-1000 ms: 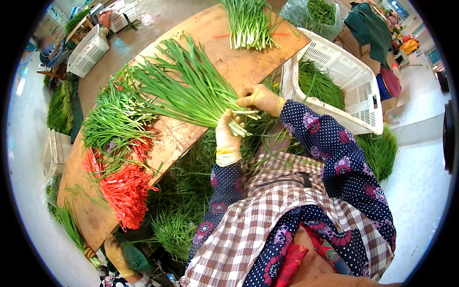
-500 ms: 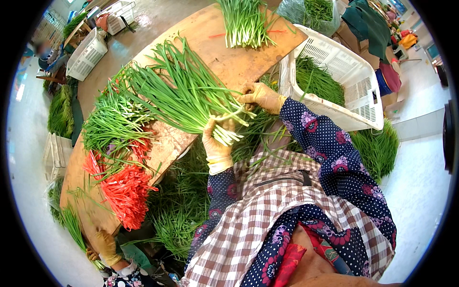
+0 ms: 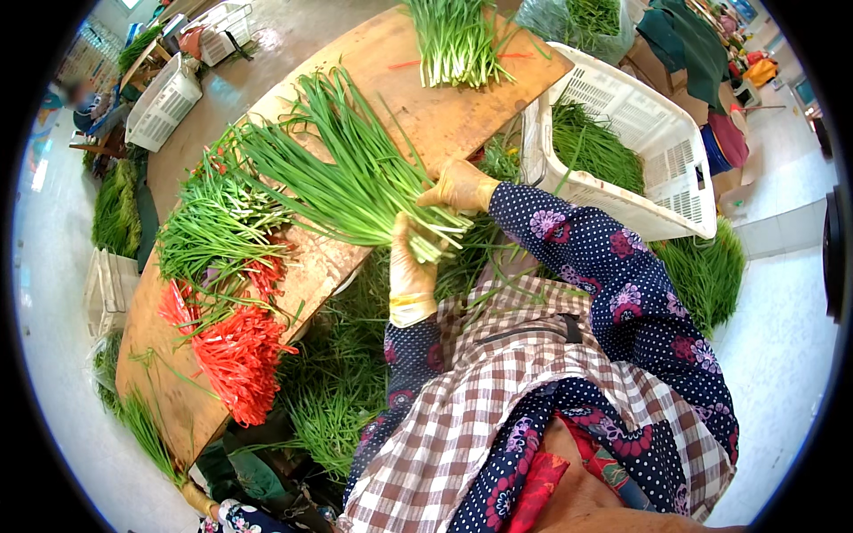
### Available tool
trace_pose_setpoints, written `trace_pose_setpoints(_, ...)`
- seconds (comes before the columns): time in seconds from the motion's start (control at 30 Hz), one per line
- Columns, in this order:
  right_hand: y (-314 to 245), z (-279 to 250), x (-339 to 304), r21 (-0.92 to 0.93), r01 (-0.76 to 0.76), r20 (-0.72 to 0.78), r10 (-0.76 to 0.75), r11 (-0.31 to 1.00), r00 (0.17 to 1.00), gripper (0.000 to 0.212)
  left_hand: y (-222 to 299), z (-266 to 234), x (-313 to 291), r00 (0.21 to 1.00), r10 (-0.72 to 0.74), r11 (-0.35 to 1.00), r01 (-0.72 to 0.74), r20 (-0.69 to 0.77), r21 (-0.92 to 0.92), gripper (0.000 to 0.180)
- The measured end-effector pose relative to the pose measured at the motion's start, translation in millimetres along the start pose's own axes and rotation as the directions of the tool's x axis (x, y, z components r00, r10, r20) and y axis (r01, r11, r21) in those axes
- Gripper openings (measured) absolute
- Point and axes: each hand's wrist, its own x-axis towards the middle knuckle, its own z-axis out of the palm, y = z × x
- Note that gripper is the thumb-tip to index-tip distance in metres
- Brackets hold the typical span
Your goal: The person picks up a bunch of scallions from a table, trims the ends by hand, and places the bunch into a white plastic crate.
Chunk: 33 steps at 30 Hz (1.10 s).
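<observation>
The bunch [image 3: 355, 186] lies slantwise, leaves on the worktop [image 3: 524, 69], pale ends out over its near edge, probably so both hands can get around them. The left hand [image 3: 412, 274] has its fingers curled around the stems, seemingly bearing their weight; the right hand [image 3: 462, 186] has its fingers against the stems' right side, but whether they grip I cannot tell. Left sit loose greens [image 3: 209, 235] and, nearer, red strips [image 3: 235, 364], perhaps kept apart for easy reach. A bundle [image 3: 453, 49] lies far, ends facing near. The worktop is brown, stained and curved; right stands a white crate [image 3: 622, 84] of greens, on a pale floor [image 3: 773, 302].
</observation>
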Motion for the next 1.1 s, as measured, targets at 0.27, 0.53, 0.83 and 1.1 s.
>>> trace_pose_setpoints(0.27,3.1,11.8,-14.4,0.545,-0.040,-0.017,0.058,0.837,0.998,0.033,-15.3,4.0,33.5,0.992,-0.076,0.979,0.092,0.096,-0.180,0.028)
trace_pose_setpoints(0.53,2.4,-4.9,-30.5,0.611,0.093,0.011,-0.126,0.786,0.992,0.020,-16.4,16.5,32.0,0.990,-0.065,0.956,0.097,0.122,-0.276,0.027)
trace_pose_setpoints(0.83,40.7,-33.4,-30.6,0.880,0.233,-0.202,-0.117,0.413,0.972,0.019,-6.8,8.3,21.8,0.996,-0.074,0.950,0.084,0.044,-0.301,0.032)
trace_pose_setpoints(1.1,25.5,-30.2,-52.1,0.868,0.292,-0.268,-0.117,0.401,0.956,0.027,10.6,7.0,1.6,0.911,-0.084,0.815,0.295,0.403,-0.499,0.058)
